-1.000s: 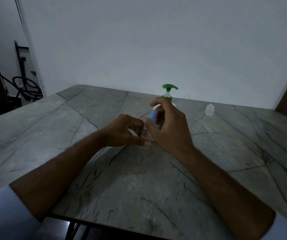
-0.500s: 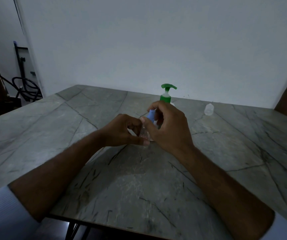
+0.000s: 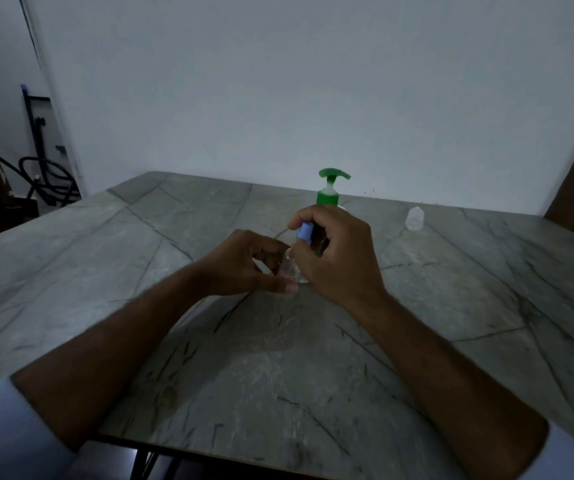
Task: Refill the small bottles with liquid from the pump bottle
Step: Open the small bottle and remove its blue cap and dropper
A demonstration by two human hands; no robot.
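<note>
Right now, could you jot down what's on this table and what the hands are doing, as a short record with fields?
Surface: grey marble-look table
Left hand: grips the small clear bottle low down, steadying it
Right hand: pinches the blue cap at the bottle's top
Cap state: cannot tell whether it is on or off
Pump bottle: green pump, upright behind the hands, untouched
Second small bottle: clear, stands alone to the right
Light: dim
</note>
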